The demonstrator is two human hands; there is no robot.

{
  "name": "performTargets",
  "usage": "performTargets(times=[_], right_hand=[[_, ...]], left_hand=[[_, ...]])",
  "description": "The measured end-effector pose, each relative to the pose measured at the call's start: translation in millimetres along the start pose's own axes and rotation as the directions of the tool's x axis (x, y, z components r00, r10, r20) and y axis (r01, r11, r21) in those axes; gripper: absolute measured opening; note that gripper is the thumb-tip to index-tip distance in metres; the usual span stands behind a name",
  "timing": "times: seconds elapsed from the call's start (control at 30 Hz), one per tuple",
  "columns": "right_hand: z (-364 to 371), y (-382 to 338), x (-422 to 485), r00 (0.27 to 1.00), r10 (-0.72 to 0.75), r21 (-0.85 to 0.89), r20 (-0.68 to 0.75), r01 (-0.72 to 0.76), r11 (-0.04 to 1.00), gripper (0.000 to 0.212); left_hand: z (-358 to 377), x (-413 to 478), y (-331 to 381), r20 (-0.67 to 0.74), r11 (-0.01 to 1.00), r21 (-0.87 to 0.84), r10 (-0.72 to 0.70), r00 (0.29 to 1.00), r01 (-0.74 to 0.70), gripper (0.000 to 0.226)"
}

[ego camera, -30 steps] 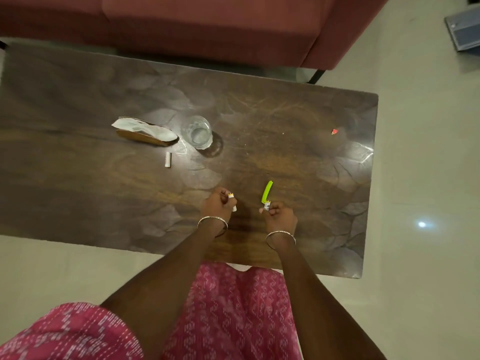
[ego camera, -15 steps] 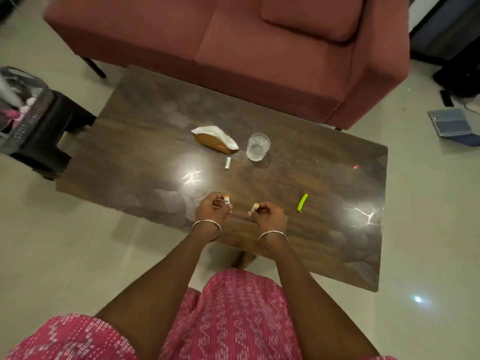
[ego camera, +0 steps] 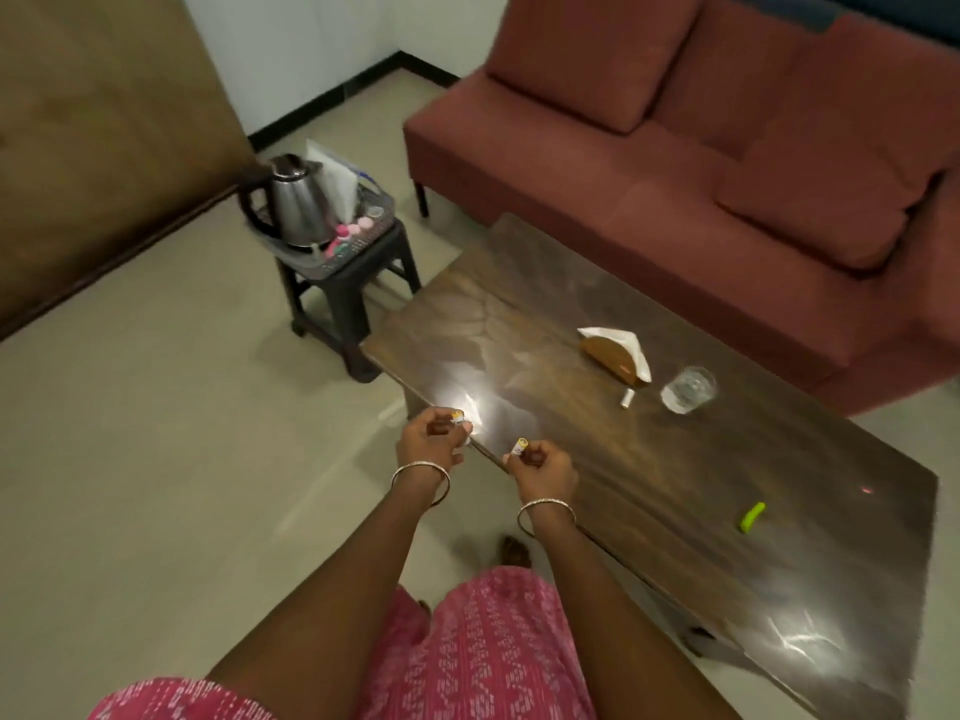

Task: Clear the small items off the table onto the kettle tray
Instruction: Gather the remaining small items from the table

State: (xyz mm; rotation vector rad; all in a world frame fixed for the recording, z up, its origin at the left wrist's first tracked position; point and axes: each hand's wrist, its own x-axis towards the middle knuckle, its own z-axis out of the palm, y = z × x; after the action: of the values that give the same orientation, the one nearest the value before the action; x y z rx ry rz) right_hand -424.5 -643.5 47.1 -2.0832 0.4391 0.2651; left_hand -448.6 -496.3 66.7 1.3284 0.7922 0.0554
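My left hand (ego camera: 434,440) is closed around a small white tube with a yellow tip (ego camera: 458,418), held over the table's near-left edge. My right hand (ego camera: 543,464) grips a similar small white tube (ego camera: 518,446) just above the dark wooden table (ego camera: 597,475). On the table lie another small white tube (ego camera: 627,398), a green lighter-like item (ego camera: 752,517) and a tiny red scrap (ego camera: 867,490). The grey kettle tray (ego camera: 349,252) sits on a dark stool at the far left, holding a steel kettle (ego camera: 297,202) and several pink items.
A drinking glass (ego camera: 688,389) and a wooden napkin holder with a white napkin (ego camera: 615,354) stand mid-table. A red sofa (ego camera: 727,163) runs behind the table. The black stool (ego camera: 348,293) stands on open floor between the table's left end and a brown door.
The view has swung left, bringing the stool, kettle and tray into sight. Both hands, still holding their tubes, now sit at the table's left front edge; the green item stays behind on the table.
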Motion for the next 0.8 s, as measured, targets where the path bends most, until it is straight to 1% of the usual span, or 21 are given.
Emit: performTargets(times=[0.1, 0.17, 0.37, 0.47, 0.6, 0.7, 0.8], right_hand=[[43, -29, -13, 0.994, -0.062, -0.009, 0.086, 0.063, 0.998, 0.019], [70, -48, -14, 0.986, -0.093, 0.001, 0.136, 0.094, 0.996, 0.017], [147, -100, -3, 0.962, -0.135, -0.023, 0.237, 0.145, 0.989, 0.016], [181, -126, 14, 0.948, -0.136, 0.020, 0.287, 0.136, 0.991, 0.015], [229, -167, 45, 0.944, -0.161, 0.024, 0.289, 0.161, 0.987, 0.011], [256, -198, 67, 0.948, -0.177, 0.023, 0.263, 0.177, 0.984, 0.007], [281, -230, 91, 0.938, -0.171, 0.003, 0.301, 0.179, 0.984, 0.008]], left_hand=[[-47, 11, 18, -0.111, 0.998, -0.014, 0.064, 0.992, -0.066, 0.015], [-73, 20, 28, -0.170, 0.996, -0.012, 0.082, 0.982, -0.086, 0.014], [-134, 59, 42, -0.318, 0.997, -0.012, 0.071, 0.946, -0.078, 0.015], [-151, 90, 53, -0.354, 0.998, 0.004, 0.062, 0.933, -0.065, 0.014], [-170, 146, 79, -0.401, 0.998, 0.031, 0.067, 0.913, -0.060, 0.014], [-183, 189, 102, -0.397, 0.994, 0.096, 0.080, 0.914, -0.045, 0.014], [-195, 233, 125, -0.406, 0.983, 0.181, 0.094, 0.909, -0.021, 0.013]])
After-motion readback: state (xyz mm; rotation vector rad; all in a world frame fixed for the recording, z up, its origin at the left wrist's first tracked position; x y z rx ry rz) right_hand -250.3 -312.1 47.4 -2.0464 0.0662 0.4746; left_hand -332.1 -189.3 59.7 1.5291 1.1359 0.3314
